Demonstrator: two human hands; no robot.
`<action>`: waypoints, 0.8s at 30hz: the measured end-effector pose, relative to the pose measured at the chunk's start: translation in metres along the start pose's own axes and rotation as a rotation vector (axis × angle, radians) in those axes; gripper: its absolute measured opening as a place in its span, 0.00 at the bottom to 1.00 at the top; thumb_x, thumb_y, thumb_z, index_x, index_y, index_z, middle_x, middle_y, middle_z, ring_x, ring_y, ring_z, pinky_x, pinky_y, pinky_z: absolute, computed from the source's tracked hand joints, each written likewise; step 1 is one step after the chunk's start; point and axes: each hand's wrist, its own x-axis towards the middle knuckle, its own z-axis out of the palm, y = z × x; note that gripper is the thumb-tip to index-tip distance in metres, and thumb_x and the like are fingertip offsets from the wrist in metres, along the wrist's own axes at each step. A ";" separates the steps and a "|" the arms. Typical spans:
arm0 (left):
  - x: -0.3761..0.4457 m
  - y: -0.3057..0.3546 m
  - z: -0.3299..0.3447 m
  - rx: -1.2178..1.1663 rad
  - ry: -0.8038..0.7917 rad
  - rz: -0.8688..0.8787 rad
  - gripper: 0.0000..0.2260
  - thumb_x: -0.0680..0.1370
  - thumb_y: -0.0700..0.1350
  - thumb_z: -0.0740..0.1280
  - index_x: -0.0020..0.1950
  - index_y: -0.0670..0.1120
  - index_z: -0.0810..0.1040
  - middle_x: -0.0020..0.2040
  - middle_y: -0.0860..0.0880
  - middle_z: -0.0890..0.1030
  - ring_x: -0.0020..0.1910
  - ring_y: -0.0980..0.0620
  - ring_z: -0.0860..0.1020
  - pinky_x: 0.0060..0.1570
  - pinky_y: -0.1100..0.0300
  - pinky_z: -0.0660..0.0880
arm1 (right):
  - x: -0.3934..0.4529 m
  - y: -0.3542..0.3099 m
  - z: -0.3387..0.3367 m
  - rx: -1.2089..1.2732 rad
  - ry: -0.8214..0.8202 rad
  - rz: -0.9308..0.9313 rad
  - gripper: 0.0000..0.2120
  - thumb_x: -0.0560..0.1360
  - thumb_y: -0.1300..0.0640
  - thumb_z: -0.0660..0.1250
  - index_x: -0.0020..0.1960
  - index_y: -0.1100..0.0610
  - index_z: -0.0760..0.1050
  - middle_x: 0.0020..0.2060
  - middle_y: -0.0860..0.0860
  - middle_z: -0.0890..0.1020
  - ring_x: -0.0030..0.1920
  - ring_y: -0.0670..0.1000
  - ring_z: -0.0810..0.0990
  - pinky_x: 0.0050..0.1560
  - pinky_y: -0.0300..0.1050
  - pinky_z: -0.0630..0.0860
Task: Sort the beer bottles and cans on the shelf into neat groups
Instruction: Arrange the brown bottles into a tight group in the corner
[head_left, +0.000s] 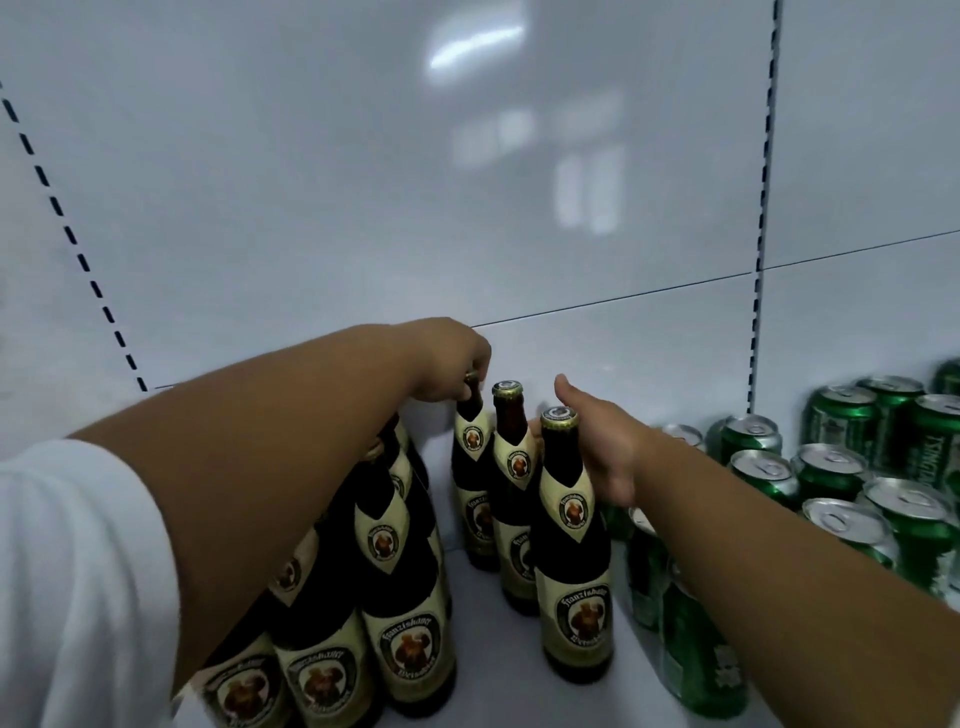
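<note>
Seen from one head-worn wide-angle camera, aimed forward and slightly down into a white shelf (488, 613). Set close: both forearms reaching in from the bottom edge, brown bottles (571, 545) directly below, back panel (467, 182) filling the upper half. No second view to share.

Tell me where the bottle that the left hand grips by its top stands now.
In the head view the gripped bottle stands at the back of the middle row of three, near the white back wall, with the left hand around its cap.

Left hand (451, 364) reaches forward, fingers curled down; right hand (597, 447) flat, thumb raised.
</note>
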 end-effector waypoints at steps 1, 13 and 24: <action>0.002 -0.002 0.000 0.008 0.000 0.008 0.11 0.76 0.45 0.71 0.59 0.50 0.78 0.57 0.51 0.79 0.56 0.50 0.74 0.49 0.60 0.67 | 0.003 0.000 -0.001 0.007 0.004 0.015 0.37 0.81 0.35 0.47 0.36 0.60 0.82 0.31 0.55 0.83 0.31 0.53 0.83 0.41 0.48 0.72; -0.001 -0.029 0.002 0.047 -0.001 0.058 0.10 0.76 0.48 0.71 0.56 0.51 0.78 0.46 0.56 0.74 0.50 0.52 0.73 0.47 0.59 0.67 | 0.028 -0.005 0.006 0.081 -0.159 0.035 0.42 0.76 0.29 0.52 0.70 0.64 0.71 0.54 0.61 0.81 0.49 0.60 0.82 0.49 0.50 0.76; -0.007 -0.027 -0.001 0.037 -0.013 0.067 0.10 0.76 0.49 0.71 0.56 0.51 0.79 0.40 0.59 0.71 0.48 0.53 0.72 0.44 0.60 0.65 | 0.027 -0.003 0.006 0.106 -0.186 0.047 0.41 0.74 0.28 0.55 0.66 0.63 0.73 0.62 0.62 0.76 0.60 0.61 0.76 0.59 0.54 0.73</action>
